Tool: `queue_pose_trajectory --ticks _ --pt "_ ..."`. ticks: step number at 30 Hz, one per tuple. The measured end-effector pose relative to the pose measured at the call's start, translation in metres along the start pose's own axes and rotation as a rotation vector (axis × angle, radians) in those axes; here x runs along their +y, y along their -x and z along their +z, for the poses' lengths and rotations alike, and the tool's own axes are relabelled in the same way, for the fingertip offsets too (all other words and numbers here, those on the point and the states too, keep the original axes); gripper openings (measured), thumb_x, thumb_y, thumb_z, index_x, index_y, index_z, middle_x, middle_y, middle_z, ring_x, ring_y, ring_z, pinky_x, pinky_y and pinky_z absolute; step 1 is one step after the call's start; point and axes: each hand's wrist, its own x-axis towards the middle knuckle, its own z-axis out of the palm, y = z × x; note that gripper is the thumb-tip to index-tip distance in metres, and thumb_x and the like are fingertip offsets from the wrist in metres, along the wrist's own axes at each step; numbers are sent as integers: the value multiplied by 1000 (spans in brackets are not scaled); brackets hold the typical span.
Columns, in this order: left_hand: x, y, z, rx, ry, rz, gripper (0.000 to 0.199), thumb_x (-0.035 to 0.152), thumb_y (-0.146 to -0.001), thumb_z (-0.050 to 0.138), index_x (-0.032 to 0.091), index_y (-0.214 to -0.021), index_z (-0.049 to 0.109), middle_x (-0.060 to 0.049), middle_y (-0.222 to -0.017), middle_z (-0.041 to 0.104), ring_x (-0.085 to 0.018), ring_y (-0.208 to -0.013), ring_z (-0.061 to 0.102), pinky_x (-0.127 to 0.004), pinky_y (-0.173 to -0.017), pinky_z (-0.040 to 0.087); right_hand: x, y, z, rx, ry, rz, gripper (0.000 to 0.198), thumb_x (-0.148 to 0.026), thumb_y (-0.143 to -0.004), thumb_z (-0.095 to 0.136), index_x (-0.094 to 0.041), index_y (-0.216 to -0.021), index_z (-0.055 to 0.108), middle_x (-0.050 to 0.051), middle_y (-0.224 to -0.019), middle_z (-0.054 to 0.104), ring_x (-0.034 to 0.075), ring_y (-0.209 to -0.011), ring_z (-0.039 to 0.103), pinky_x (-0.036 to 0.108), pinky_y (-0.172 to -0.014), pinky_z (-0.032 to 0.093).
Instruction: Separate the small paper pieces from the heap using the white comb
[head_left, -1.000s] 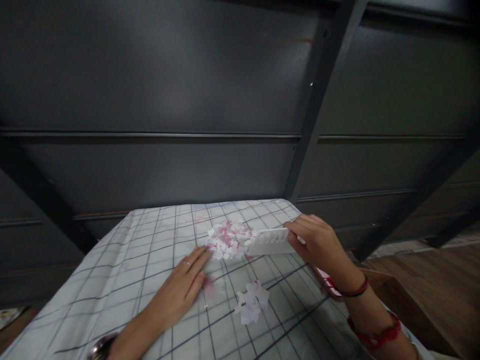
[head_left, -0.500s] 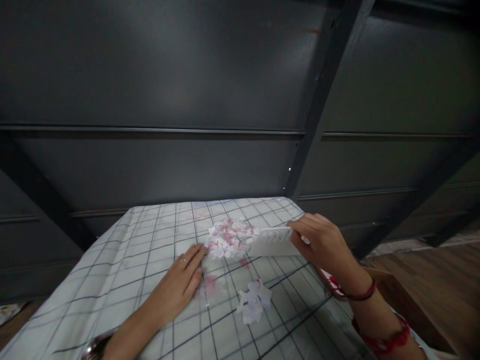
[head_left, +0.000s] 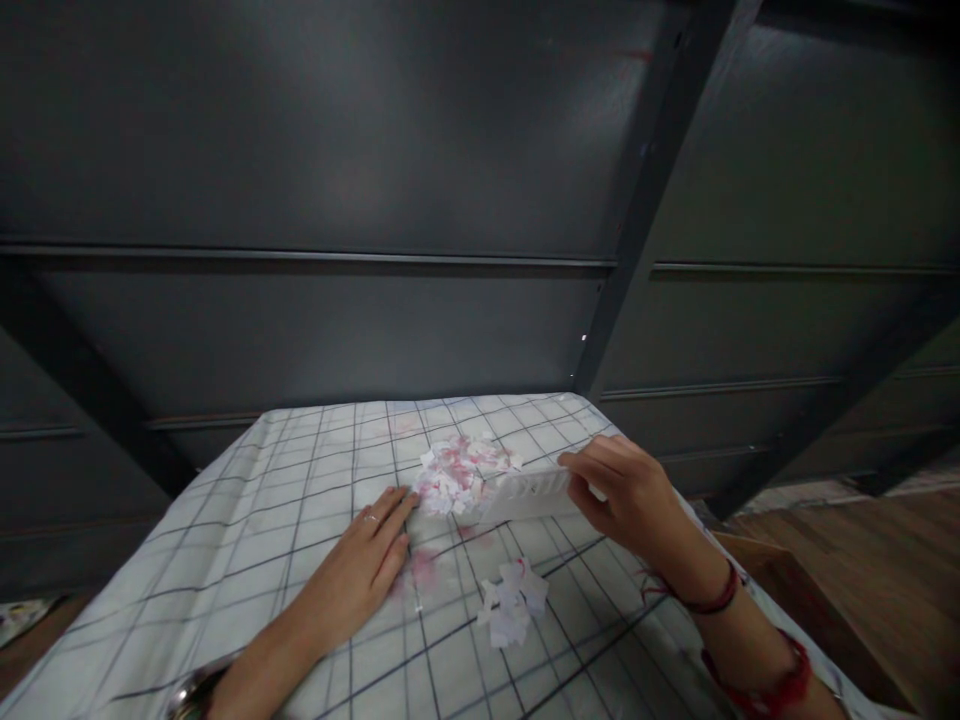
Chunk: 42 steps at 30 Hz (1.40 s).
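Observation:
A heap of torn white paper scraps (head_left: 457, 470), tinged pink and red, lies on the checked tablecloth (head_left: 322, 500). My left hand (head_left: 367, 555) rests flat on the cloth, fingers stretched out, its fingertips touching the heap's left edge. Between thumb and fingers, my right hand (head_left: 626, 490) grips one end of a flat white plastic piece (head_left: 525, 495) with a row of slots along its top. That piece stands on its edge against the near right side of the heap. A smaller cluster of paper scraps (head_left: 512, 603) lies nearer to me.
Pink stains (head_left: 424, 570) mark the cloth beside my left hand. A dark metal panel wall (head_left: 375, 330) rises behind the table. To the right, below the table edge, a cardboard box (head_left: 810, 610) stands on the wooden floor (head_left: 885, 540).
My right hand has moved a little left with the white plastic piece, whose free end now reaches closer along the heap's near side. My left hand stays almost in place.

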Motion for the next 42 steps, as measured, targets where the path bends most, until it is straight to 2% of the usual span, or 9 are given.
queue_pose_trajectory --ticks 4,12,19,24,31,35,39,42 --pt "0 0 0 -6 0 -5 43 31 -97 26 16 -136 37 -11 -139 42 -24 -128 37 -41 -103 34 3 0 0 1 16 33 18 -11 -80 43 -15 -77 60 3 -63 55 16 -62 44 29 -59 32" --pt "-1 0 2 -16 12 -10 43 31 -98 26 18 -137 34 -11 -139 42 -24 -128 37 -42 -103 33 -19 -4 8 11 -49 -59 19 -9 -82 41 -16 -80 59 2 -64 51 15 -61 40 29 -57 30" --pt "0 1 1 -15 19 -20 43 31 -98 26 17 -137 35 -10 -139 42 -24 -128 37 -42 -103 34 -19 -2 12 74 -29 -87 18 -9 -83 42 -16 -92 57 2 -67 53 16 -64 41 30 -58 32" --pt "1 1 0 -10 15 -28 43 32 -97 26 17 -136 36 -10 -138 43 -24 -127 39 -40 -103 35 -24 -1 14 15 -64 -92 18 -9 -83 41 -16 -85 57 2 -65 51 16 -62 39 30 -58 32" --pt "1 1 0 19 15 -31 42 31 -98 25 18 -136 37 -9 -137 44 -23 -126 39 -39 -103 36 -16 -2 6 78 -51 -85 18 -9 -83 42 -15 -90 58 2 -65 52 16 -63 40 29 -57 31" --pt "0 1 -2 15 21 -34 42 30 -98 26 19 -137 35 -8 -137 44 -23 -126 39 -40 -103 36 -17 -3 8 54 -30 -70 19 -8 -81 42 -15 -87 59 2 -63 52 16 -61 41 29 -56 31" --pt "0 1 -3 12 19 -36 43 30 -97 26 17 -137 37 -9 -137 44 -24 -126 39 -40 -102 36 -29 -4 11 52 -118 -115 19 -6 -81 42 -16 -84 58 3 -66 54 15 -64 43 29 -60 37" --pt "-1 2 -3 19 15 -33 43 30 -97 27 19 -138 36 -8 -138 45 -23 -126 40 -39 -102 36 -31 -4 12 86 -134 -132 19 -6 -81 43 -16 -90 57 4 -70 57 16 -67 45 30 -63 39"
